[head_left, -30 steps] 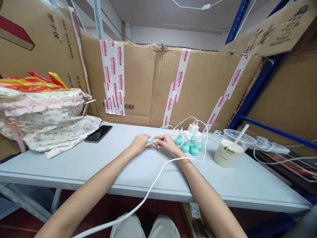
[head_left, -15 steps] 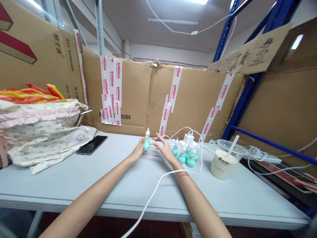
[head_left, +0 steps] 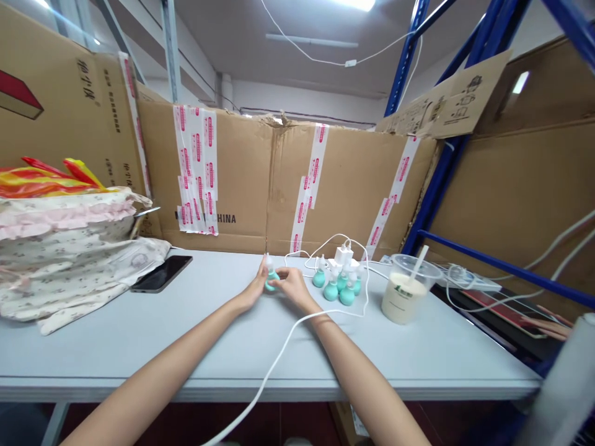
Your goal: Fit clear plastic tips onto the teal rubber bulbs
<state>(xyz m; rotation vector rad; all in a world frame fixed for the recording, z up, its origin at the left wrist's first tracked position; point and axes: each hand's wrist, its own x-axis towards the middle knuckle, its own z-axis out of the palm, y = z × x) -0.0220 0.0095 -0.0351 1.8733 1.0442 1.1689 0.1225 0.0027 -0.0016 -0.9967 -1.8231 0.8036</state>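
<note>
A small teal squeeze bulb with a clear pointed tip stands upright between my hands, at or just above the tabletop. My left hand is closed around its left side, fingers partly hidden behind it. From the right, my right hand pinches its lower part with thumb and fingers. Several more teal bulbs with clear tips stand in a group on the table to the right of my right hand. A white cable runs across my right forearm.
A grey table backs onto a cardboard wall. A phone and floral cloth bag lie left. Right are a white charger, a drink cup with straw and another person's hand.
My right hand has moved left and its fingers have closed onto the bulb. The bulb in my left hand has come slightly lower. The view has shifted right.
</note>
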